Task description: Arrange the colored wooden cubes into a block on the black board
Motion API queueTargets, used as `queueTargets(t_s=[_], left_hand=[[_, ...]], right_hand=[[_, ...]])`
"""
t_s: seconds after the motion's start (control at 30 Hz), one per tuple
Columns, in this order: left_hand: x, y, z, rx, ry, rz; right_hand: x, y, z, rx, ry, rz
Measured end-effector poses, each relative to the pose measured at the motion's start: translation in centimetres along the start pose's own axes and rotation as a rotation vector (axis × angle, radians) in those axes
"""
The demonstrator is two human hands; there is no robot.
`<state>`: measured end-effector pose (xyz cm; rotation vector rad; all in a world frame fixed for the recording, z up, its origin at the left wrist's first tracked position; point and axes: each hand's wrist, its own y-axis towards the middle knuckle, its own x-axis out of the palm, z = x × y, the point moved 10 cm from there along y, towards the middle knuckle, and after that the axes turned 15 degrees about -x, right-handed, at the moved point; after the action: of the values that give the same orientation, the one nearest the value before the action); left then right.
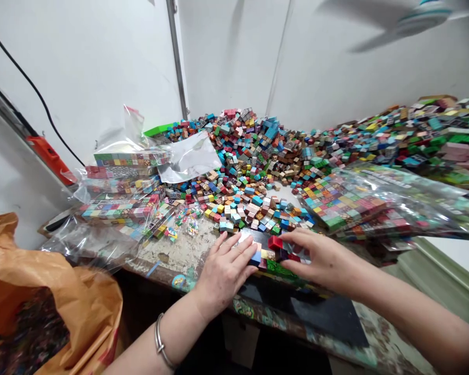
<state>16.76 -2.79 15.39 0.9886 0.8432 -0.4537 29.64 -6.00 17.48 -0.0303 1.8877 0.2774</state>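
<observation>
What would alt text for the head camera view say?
Two bare hands arrange small colourful printed cubes in a row at the table's near edge: the left hand lies flat, the right hand pinches a red cube. Behind lie a heap of loose cubes and clear plastic bags of packed cubes.

left hand, right hand, red cube, cube pile

Your worn, paint-flecked worktable carries a sprawling heap of small multicoloured printed cubes running to the far wall. Clear plastic bags of packed cube sets lie stacked on its left, more filled bags on its right, and a flat black mat at the near edge.
</observation>
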Motion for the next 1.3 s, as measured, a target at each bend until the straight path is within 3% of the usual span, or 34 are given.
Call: queueTargets(t_s=[0.23, 0.4, 0.57, 0.83, 0.97, 1.07, 1.3], left_hand=[[-0.1, -0.1, 0.1, 0.009, 0.013, 0.008], [-0.1, 0.0, 0.2, 0.010, 0.008, 0.008], [0.1, 0.1, 0.1, 0.011, -0.001, 0.003], [0.0, 0.1, 0.1, 0.011, -0.007, -0.002], [-0.2, 0.2, 0.2, 0.019, 0.002, 0.015], [-0.3, 0.2, 0.4, 0.027, 0.036, 0.019], [0.0, 0.1, 2.4, 0.090, 0.112, 0.000]], right_hand=[[2.4, 0.1, -1.5, -0.064, -0.072, 0.037], [1.6, -1.5, -1.3, -0.014, -0.103, 0.155], [2.2, -3.2, -0.4, 0.110, -0.171, 0.103], [3.0, -2.1, -1.8, 0.054, -0.109, 0.177], [2.0, -2.8, -1.8, 0.051, -0.185, 0.295], [1.5, -3.2, -2.9, -0.045, -0.308, 0.378], [3.5, -3.7, -3.8, -0.104, -0.393, 0.288]])
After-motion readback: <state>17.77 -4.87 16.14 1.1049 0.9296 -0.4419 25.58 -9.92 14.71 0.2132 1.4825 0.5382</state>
